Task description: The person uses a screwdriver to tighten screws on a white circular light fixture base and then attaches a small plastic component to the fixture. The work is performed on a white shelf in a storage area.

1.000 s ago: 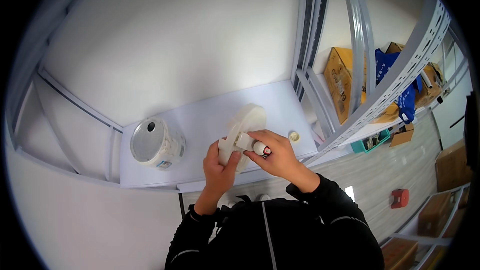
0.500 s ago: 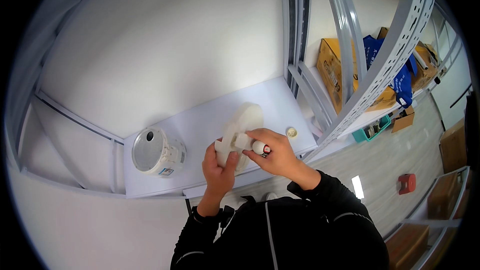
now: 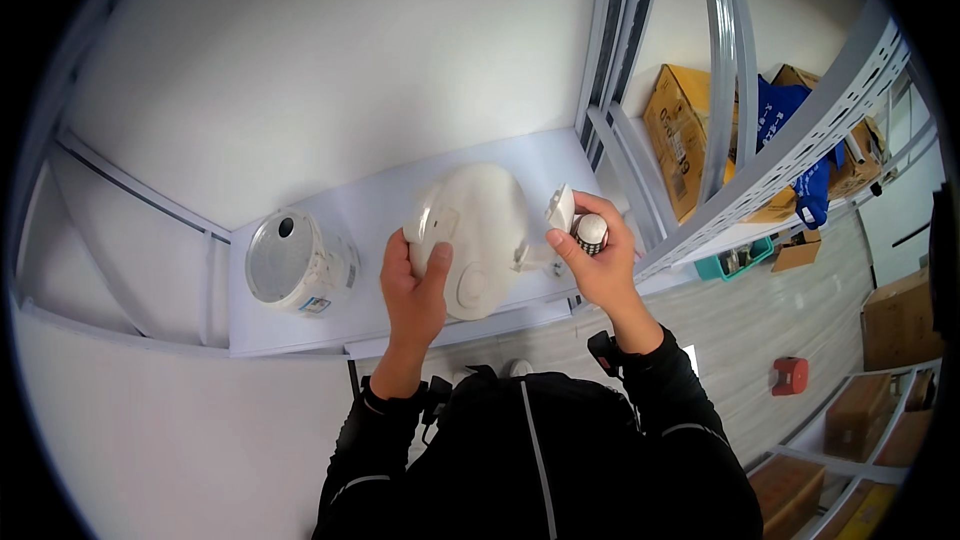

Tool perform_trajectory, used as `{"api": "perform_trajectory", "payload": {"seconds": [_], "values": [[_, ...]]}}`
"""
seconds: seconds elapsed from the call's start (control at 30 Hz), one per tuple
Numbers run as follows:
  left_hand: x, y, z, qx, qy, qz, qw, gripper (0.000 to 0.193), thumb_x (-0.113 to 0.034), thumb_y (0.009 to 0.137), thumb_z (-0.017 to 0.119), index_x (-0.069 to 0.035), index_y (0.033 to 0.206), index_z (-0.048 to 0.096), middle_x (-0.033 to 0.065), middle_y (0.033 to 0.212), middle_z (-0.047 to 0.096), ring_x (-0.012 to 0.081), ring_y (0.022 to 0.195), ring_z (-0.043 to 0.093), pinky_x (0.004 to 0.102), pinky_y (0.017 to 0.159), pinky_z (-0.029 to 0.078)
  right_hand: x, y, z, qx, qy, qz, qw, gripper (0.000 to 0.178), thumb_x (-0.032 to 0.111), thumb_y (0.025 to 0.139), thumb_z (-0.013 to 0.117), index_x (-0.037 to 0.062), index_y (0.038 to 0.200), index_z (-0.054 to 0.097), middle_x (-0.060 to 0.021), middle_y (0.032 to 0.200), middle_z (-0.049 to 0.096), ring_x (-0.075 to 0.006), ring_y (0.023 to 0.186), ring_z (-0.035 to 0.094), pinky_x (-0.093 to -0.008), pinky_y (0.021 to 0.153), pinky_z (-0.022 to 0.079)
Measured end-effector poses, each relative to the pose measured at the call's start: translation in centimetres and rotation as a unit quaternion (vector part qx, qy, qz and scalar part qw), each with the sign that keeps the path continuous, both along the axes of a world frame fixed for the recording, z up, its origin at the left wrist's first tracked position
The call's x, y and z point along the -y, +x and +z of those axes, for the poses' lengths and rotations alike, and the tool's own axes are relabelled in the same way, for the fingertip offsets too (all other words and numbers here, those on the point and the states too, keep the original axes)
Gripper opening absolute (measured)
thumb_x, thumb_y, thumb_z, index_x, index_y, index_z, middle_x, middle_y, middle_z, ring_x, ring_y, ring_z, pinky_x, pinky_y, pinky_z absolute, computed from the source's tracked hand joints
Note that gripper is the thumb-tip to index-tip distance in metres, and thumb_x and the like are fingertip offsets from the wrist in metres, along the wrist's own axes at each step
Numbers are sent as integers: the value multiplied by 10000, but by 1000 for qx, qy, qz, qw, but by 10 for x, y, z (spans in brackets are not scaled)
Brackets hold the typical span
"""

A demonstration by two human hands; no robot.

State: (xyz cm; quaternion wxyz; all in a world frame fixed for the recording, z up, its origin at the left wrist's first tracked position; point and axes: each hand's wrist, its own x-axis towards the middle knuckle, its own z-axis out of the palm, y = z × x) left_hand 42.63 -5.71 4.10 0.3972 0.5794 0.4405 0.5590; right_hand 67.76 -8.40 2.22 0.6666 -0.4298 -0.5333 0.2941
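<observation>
A glossy white oval plastic piece point(image 3: 487, 220) with a round ring near its lower end is held up over the white tabletop point(image 3: 372, 185). My left hand point(image 3: 412, 290) grips its left edge, thumb lying on the front face. A small white tab point(image 3: 523, 258) sticks out at its right edge. To the right, apart from it, my right hand point(image 3: 612, 275) pinches a small white plastic part point(image 3: 562, 208) between thumb and fingers. A small bottle point(image 3: 591, 230) with a white top and dark patterned side is tucked in the same hand.
On the table's left stands a white lidded bucket point(image 3: 285, 265) with a dark round hole in its lid. A white wall rises behind. Grey shelf posts point(image 3: 720, 70) and cardboard boxes point(image 3: 685, 130) are at the right. A red stool point(image 3: 790, 376) is on the floor.
The oval piece has turned from nearly edge-on to show its broad face. My right hand has moved right, away from it, carrying the small white part and the bottle.
</observation>
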Motion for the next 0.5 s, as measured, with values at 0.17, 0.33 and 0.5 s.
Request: {"api": "perform_trajectory", "payload": {"seconds": [0.17, 0.33, 0.5], "values": [[-3, 1, -3, 21, -29, -7, 999, 349, -182, 1046, 736, 13, 1315, 629, 71, 1177, 734, 125, 1043, 667, 303, 929, 549, -1, -5, 6, 34, -3, 36, 999, 483, 70, 918, 886, -3, 1355, 692, -76, 1151, 758, -126, 1024, 698, -294, 904, 575], [-5, -1, -5, 34, -33, -13, 999, 358, -169, 1045, 738, 15, 1330, 623, 76, 1192, 732, 128, 1048, 672, 307, 933, 555, -1, -13, 4, 77, -17, 55, 995, 506, 67, 904, 901, 6, 1362, 694, -79, 1165, 766, -127, 1035, 702, -307, 908, 571], [2, 1, 3, 28, -54, -38, 997, 390, -150, 1044, 740, 17, 1369, 606, 87, 1228, 732, 142, 1101, 682, 318, 959, 563, -5, -28, 8, 192, 53, 28, 980, 535, 48, 872, 910, 23, 1364, 702, -150, 1162, 788, -219, 1019, 755, -337, 892, 594]]}}
